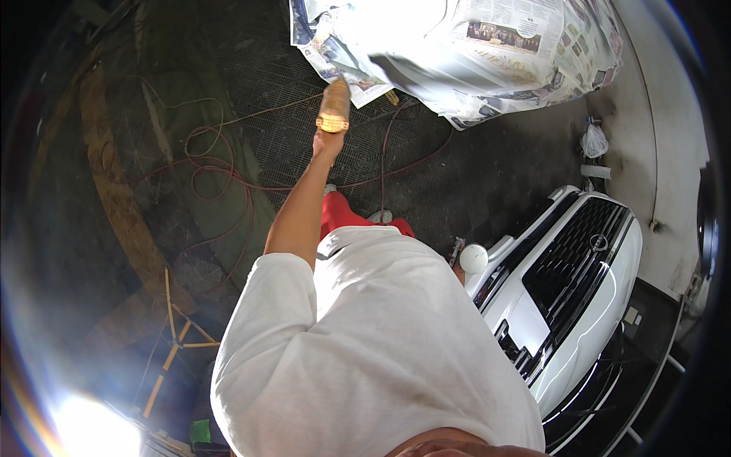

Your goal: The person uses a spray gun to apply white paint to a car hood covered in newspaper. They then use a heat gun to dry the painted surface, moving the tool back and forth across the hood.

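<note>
My left arm reaches forward, and my left hand point(327, 143) is closed round a tan, tube-shaped tool with an orange band point(335, 107); its exact kind does not show. Just beyond its tip lies the edge of a large newspaper-covered piece point(525, 57), brightly lit on top. By my right side, mostly hidden behind my shirt, my right hand point(460, 274) is closed on what looks like a spray gun with a round white cup point(474, 259). A white car front end with a black grille point(576, 251) stands close to that hand.
A red hose point(247, 185) and a pale cord point(222, 122) loop over the dark floor on the left. A striped yellow stand point(173, 344) is at the lower left, near a bright light point(95, 426). A plastic bag point(594, 142) hangs by the right wall.
</note>
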`<action>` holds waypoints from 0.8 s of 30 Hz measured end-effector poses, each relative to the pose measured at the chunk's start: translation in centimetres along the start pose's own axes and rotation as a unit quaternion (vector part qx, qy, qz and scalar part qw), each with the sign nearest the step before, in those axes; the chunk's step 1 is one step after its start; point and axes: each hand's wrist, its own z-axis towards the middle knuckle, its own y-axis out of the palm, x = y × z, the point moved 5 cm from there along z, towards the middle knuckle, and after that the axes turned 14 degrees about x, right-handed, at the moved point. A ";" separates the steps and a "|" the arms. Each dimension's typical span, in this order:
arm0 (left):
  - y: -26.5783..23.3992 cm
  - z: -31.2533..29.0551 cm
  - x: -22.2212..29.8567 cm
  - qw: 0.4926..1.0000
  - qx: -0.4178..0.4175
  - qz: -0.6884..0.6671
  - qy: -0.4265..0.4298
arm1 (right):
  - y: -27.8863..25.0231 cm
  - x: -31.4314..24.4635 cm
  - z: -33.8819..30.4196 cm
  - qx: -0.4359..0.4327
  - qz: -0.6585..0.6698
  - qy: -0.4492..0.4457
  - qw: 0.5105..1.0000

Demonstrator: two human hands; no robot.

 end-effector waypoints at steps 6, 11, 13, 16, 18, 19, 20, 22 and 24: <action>3.2 -7.3 1.4 0.982 -0.147 0.045 0.112 | -0.2 -0.2 0.0 0.005 -0.002 -0.002 1.000; 4.7 -10.9 2.3 0.940 -0.303 0.009 0.156 | 0.1 -0.1 0.0 0.008 0.000 -0.006 1.000; 4.3 -11.2 2.8 0.934 -0.315 0.007 0.168 | 0.1 0.0 0.0 0.011 0.000 -0.007 1.000; 2.8 -10.2 2.9 0.952 -0.256 0.002 0.168 | 0.3 0.1 -0.2 0.015 -0.001 -0.008 1.000; 1.1 -8.7 2.7 0.974 -0.179 0.033 0.135 | 0.4 0.0 -0.1 0.017 -0.001 -0.011 1.000; 1.8 -6.5 1.2 0.975 -0.158 0.041 0.150 | 0.3 0.0 0.0 0.019 0.001 -0.012 1.000; 1.2 -5.0 0.6 0.983 -0.118 0.026 0.139 | 0.4 0.0 -0.1 0.020 0.001 -0.013 1.000; -0.4 -2.1 -0.3 0.988 -0.023 0.000 0.153 | 0.4 0.0 0.1 0.021 0.001 -0.018 1.000; -2.5 -1.1 0.6 0.984 0.063 -0.042 0.161 | 0.6 0.1 0.0 0.024 0.002 -0.017 1.000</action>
